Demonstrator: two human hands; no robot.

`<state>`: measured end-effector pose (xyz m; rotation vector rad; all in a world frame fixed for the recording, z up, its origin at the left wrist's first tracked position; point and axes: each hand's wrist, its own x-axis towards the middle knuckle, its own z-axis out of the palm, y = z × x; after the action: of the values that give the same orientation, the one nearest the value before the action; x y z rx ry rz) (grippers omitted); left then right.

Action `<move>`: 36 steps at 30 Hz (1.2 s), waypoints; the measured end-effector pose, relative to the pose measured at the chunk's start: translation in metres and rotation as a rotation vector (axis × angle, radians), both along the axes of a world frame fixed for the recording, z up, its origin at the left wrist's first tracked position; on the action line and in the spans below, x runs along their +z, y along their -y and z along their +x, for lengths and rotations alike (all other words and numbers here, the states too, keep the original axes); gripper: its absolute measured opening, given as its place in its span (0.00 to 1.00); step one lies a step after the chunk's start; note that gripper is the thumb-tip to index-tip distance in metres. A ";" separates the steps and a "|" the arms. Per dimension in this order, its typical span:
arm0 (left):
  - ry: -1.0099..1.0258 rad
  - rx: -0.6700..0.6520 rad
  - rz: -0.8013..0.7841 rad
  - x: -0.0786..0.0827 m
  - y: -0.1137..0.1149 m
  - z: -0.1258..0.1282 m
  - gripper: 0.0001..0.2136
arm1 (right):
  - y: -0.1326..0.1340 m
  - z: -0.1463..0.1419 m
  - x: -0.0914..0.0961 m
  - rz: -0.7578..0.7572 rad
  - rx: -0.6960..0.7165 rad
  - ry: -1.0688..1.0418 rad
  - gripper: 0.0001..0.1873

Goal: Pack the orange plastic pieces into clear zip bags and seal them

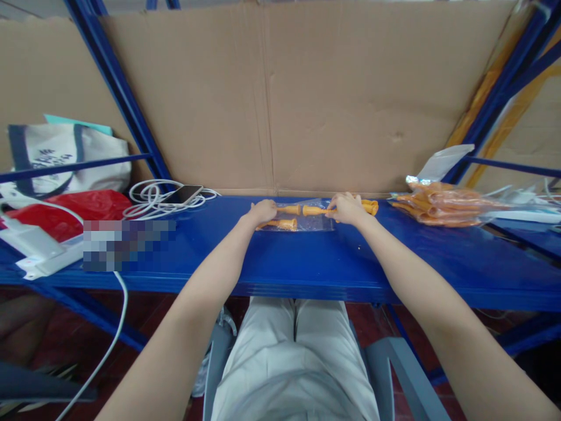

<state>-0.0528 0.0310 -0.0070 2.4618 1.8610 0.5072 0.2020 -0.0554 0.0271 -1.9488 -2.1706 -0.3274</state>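
A clear plastic bag [307, 221] with several orange funnel-ended tubes [284, 223] lies at the back of the blue shelf [307, 263], near the cardboard wall. My left hand [262, 210] rests on the bag's left end, fingers curled down onto it. My right hand [346, 209] is closed over the bag's right part, pinching an orange tube [318, 210] through or at the plastic. Another orange end [370, 206] sticks out past my right hand.
A heap of bagged orange tubes [442, 203] lies to the right. At the left are a coiled white cable [153, 199] with a phone [187, 193], a red bag [74, 207], a white tote [65, 155] and a white box [33, 248]. Blue rack posts stand on both sides.
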 end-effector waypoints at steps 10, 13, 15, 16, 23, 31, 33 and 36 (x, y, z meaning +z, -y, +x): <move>-0.040 -0.074 -0.212 0.000 0.013 0.021 0.27 | 0.001 -0.001 0.003 -0.049 -0.082 0.011 0.12; -0.037 -0.107 -0.221 -0.001 0.011 0.021 0.28 | -0.002 -0.002 -0.002 0.030 -0.038 0.021 0.12; -0.028 -0.124 -0.223 -0.003 0.010 0.021 0.28 | -0.001 -0.005 -0.003 0.040 -0.034 0.027 0.12; -0.022 -0.132 -0.222 -0.004 0.010 0.021 0.28 | -0.001 -0.007 -0.004 0.036 -0.034 0.036 0.13; -0.063 -0.147 -0.239 -0.003 0.015 0.025 0.29 | 0.006 -0.022 -0.003 0.006 -0.005 0.083 0.16; -0.050 -0.144 -0.252 0.004 0.030 0.028 0.30 | 0.008 -0.014 0.009 0.030 0.024 -0.002 0.13; -0.041 -0.153 -0.258 0.004 0.031 0.028 0.31 | 0.009 -0.012 0.009 0.069 0.052 0.019 0.13; -0.009 -0.161 -0.260 0.001 0.029 0.028 0.31 | 0.009 -0.014 0.006 0.085 0.038 0.095 0.14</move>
<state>-0.0246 0.0022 -0.0063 2.4135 1.5962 0.2313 0.1876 -0.0647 0.0333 -1.8803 -2.2096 -0.5079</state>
